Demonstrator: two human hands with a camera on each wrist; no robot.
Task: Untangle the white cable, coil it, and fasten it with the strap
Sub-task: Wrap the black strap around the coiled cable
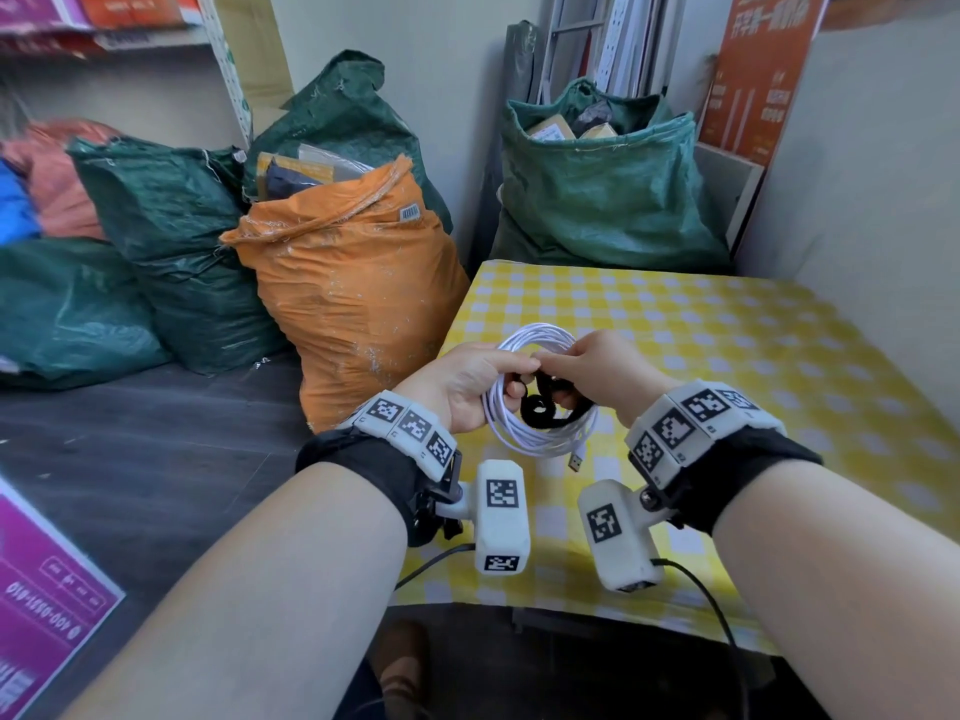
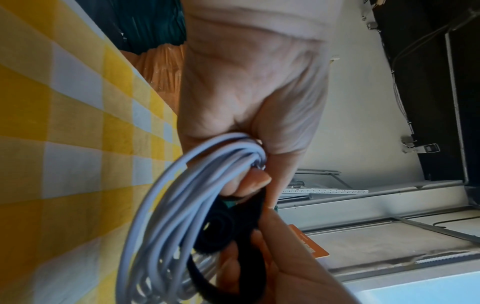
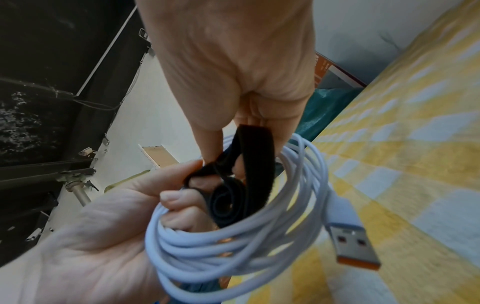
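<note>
The white cable (image 1: 540, 440) is wound into a coil, held above the near left corner of the table. My left hand (image 1: 483, 381) grips the coil's left side with its fingers curled through the loop, thumb on top. A black strap (image 1: 546, 414), partly rolled, hangs inside the coil. My right hand (image 1: 589, 366) pinches the strap's upper end. In the right wrist view the strap (image 3: 233, 197) curls beside the left hand (image 3: 109, 236), and the cable's USB plug (image 3: 355, 242) sticks out loose. In the left wrist view the cable (image 2: 161, 205) passes under my curled fingers.
The table (image 1: 727, 356) has a yellow and white checked cloth. An orange sack (image 1: 353, 293) and green sacks (image 1: 608, 200) stand on the floor to the left and behind the table. Boards lean in the corner.
</note>
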